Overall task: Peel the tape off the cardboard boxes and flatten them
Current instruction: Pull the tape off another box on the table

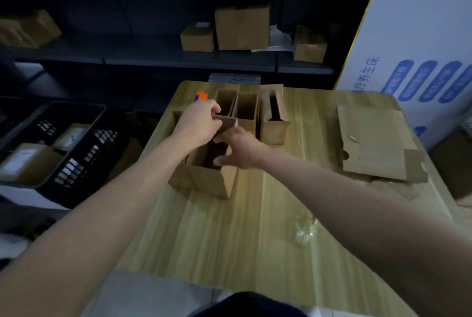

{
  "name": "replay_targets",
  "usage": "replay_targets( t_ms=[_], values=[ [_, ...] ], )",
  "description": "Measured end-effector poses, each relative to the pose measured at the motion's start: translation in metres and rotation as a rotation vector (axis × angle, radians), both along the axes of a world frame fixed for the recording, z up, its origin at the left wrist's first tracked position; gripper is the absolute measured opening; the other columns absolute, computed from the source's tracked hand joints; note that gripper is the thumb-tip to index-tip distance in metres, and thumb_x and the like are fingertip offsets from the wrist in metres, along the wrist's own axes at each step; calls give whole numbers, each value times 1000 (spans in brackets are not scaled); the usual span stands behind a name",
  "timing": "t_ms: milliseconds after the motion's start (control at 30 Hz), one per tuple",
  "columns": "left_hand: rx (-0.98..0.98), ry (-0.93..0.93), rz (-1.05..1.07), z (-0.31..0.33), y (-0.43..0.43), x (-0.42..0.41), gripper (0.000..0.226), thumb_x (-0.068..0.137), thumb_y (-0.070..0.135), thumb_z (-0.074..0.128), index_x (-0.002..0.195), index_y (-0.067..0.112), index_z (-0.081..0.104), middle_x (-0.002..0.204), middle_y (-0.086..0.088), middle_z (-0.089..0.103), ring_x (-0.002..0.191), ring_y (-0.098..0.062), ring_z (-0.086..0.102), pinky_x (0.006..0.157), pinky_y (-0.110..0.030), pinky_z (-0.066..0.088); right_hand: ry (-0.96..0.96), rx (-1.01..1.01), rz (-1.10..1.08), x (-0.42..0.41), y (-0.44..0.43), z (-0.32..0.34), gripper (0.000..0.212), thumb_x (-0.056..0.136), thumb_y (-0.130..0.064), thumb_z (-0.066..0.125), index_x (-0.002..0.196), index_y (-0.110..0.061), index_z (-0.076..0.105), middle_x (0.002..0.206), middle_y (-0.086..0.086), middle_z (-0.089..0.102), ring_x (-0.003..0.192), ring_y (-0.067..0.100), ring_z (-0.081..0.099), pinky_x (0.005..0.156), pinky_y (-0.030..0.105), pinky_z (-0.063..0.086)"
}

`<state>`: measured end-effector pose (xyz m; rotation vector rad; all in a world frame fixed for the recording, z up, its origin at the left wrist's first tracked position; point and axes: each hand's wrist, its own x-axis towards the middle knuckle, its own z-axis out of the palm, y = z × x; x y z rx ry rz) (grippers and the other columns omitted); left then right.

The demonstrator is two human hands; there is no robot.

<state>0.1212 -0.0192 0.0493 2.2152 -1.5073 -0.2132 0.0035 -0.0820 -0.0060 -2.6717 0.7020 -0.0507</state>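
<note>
Brown corrugated cardboard forms the open-topped box (207, 178), which stands on the left-centre area of the light wood-grain table (229, 240). The left hand (199, 125) pinches the far end flap (226, 122) of this box between thumb and curled fingers. The right hand (241, 150) reaches across the box's right wall, with thumb and fingers curled over the rim into the opening, grasping it.

Three further open brown cardboard boxes (246, 109) stand in a row toward the table's far edge. An orange-and-blue utility knife (201, 95) lies at the table's far-left corner. Flattened brown cardboard sheets (373, 140) lie on the table's right side. A crumpled wad of clear tape (304, 232) lies on the table's near-right area. A black plastic crate (89, 158) sits beyond the table's left edge.
</note>
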Motion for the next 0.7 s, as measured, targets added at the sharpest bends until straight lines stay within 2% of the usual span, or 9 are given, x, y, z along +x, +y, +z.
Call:
replay_targets(
  t_ms=[100,167,233,300,367,433,500,600,700],
  values=[
    [69,28,-26,-12,25,19,28,88,20,64,116,16,62,112,-2,63,92,-9,54,77,-22,41,305,-125,49,28,25,-23,49,87,-55,54,125,-23,55,117,4,58,118,25,45,100,40,31],
    [94,62,-31,-22,37,26,29,88,20,64,117,16,62,112,-1,63,90,-7,52,76,-21,40,420,-216,37,35,33,-36,35,93,-43,50,119,-20,57,106,2,60,111,25,52,103,42,28],
    [103,77,-28,-31,46,30,30,88,20,65,117,17,61,113,-1,63,91,-6,52,76,-20,40,425,-255,2,33,36,-41,20,95,-24,47,109,-19,60,99,2,59,111,27,52,108,46,24],
    [110,66,-25,-39,50,32,32,87,21,65,119,18,60,117,-1,62,96,-9,55,77,-20,40,287,-204,-99,27,34,-37,12,93,-18,48,90,-22,59,81,-3,55,105,26,53,110,45,21],
    [96,66,-9,-44,52,29,37,87,21,66,122,18,57,122,-2,58,104,-13,56,79,-20,40,97,-120,-229,20,26,-24,12,94,-21,49,84,-24,56,72,-7,50,95,22,56,106,44,29],
    [63,89,13,-47,50,25,43,85,22,67,126,19,54,127,-3,54,110,-17,56,83,-23,41,-80,50,-380,12,13,-6,16,95,-23,47,100,-18,61,88,-1,60,91,20,57,93,40,45],
    [37,116,27,-47,48,20,49,84,26,69,129,21,51,130,-2,51,113,-18,54,89,-28,43,-205,250,-500,1,0,9,27,96,-19,46,116,-8,60,104,7,62,93,20,58,76,29,48],
    [68,165,21,-50,46,16,55,81,31,70,131,22,49,133,-1,47,115,-18,52,92,-32,43,-264,418,-625,-19,-16,14,26,94,-12,46,112,2,60,104,15,62,97,26,60,76,33,51],
    [135,174,-22,-58,48,12,54,80,31,71,129,21,52,133,0,47,115,-16,50,95,-33,43,-262,578,-755,-31,-19,2,14,94,-14,46,93,-6,57,84,8,53,73,18,51,62,28,45]
  ],
)
